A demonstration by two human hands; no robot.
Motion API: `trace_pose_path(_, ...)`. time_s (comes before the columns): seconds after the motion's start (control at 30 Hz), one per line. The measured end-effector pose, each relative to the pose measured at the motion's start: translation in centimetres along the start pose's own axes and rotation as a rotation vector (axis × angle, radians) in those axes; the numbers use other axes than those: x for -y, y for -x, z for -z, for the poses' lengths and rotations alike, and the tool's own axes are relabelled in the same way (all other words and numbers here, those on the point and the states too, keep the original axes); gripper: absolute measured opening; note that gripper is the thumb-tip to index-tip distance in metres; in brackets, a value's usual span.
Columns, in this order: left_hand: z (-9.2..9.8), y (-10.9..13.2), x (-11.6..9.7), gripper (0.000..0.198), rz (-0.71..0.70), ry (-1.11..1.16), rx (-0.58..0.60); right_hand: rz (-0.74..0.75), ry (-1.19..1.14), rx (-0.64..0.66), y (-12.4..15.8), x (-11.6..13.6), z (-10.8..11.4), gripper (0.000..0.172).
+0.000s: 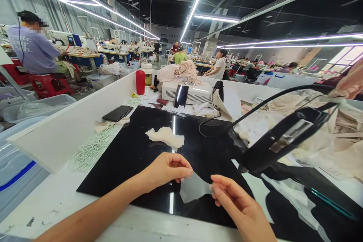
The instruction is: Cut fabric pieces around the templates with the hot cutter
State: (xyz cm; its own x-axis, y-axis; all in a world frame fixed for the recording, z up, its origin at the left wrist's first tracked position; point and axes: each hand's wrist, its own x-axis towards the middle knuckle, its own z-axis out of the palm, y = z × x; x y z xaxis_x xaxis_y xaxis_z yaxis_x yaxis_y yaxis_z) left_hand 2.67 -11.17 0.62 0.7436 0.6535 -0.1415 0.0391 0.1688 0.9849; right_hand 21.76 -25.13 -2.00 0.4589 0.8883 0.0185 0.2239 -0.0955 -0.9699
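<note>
Your left hand (pixel 167 170) has thumb and forefinger pinched at the upper left of a thin, translucent, whitish sheet (pixel 195 191); your right hand (pixel 239 204) pinches its right corner between thumb and forefinger. The sheet spans the gap between your two sets of fingertips, above a flat, glossy black board (pixel 127 170); whether its lower edge touches that surface cannot be determined. Just beyond your left fingers, a crumpled, cream-coloured piece of soft material (pixel 167 138) lies on the board. Farther out and left of those fingers are a black, rectangular smartphone (pixel 117 113) and a loose tangle of pale green cord (pixel 90 151). Beyond your right fingers and to their right, a long black handheld device with a cable (pixel 286 141) stands tilted. Just right of your right fingers lie pale, translucent cut pieces (pixel 258 194), with a slim teal rod-shaped implement (pixel 331 202) farther right.
</note>
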Motion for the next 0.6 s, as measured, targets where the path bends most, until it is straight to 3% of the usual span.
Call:
trace_pose_path(0.17, 0.4, -0.1, -0.2, 0.023, 0.0, -0.066, -0.021, -0.046, 0.049, -0.024, 0.0, 0.4, -0.2, 0.036)
trace_pose_path(0.37, 0.7, -0.5, 0.1, 0.015, 0.004, -0.148, -0.068, 0.044, 0.093, -0.04, -0.5, -0.7, -0.4, 0.033)
trace_pose_path(0.53, 0.9, -0.4, 0.0, 0.014, 0.023, -0.193, -0.111, 0.114, 0.146, 0.065, -1.1, -1.8, -0.3, 0.034)
trace_pose_path(0.6, 1.0, -0.3, -0.1, 0.013, 0.025, -0.206, -0.132, 0.135, 0.156, 0.033, -0.8, -1.6, -0.7, 0.03)
